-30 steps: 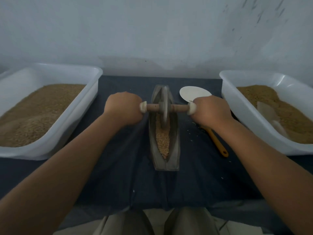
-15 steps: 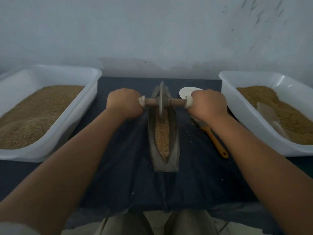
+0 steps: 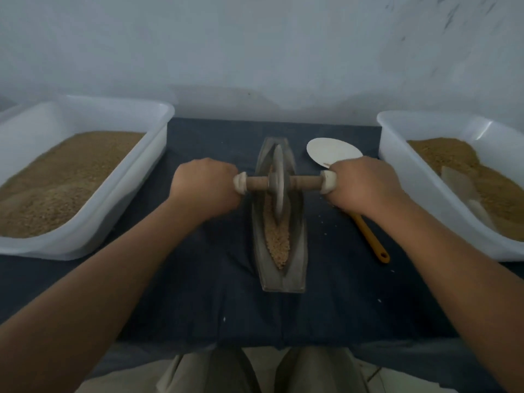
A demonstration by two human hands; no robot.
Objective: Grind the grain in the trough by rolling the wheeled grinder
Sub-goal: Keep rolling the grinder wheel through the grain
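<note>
Left hand [image 3: 205, 187]: fist round wooden axle of grey disc-wheeled grinder [image 3: 278, 184].
Right hand [image 3: 364, 184]: grips other end.
Wheel: in grey boat-shaped trough [image 3: 297, 251], on tan grain [image 3: 279, 245].

The trough [image 3: 297, 268] runs 12 to 6 down the middle of the table [image 3: 215, 279]. The axle of the grinder [image 3: 306, 182] bars it crosswise between the left grip [image 3: 205, 187] and the right grip [image 3: 363, 185]. A left tub [image 3: 158, 143] at 9 o'clock and a right tub [image 3: 397, 165] at 3 o'clock wall off the sides, leaving a cloth lane on each flank. A spoon [image 3: 331, 153] lies in the 3 o'clock lane. A wall [image 3: 255, 52] closes 12 o'clock, and 6 o'clock is open.
</note>
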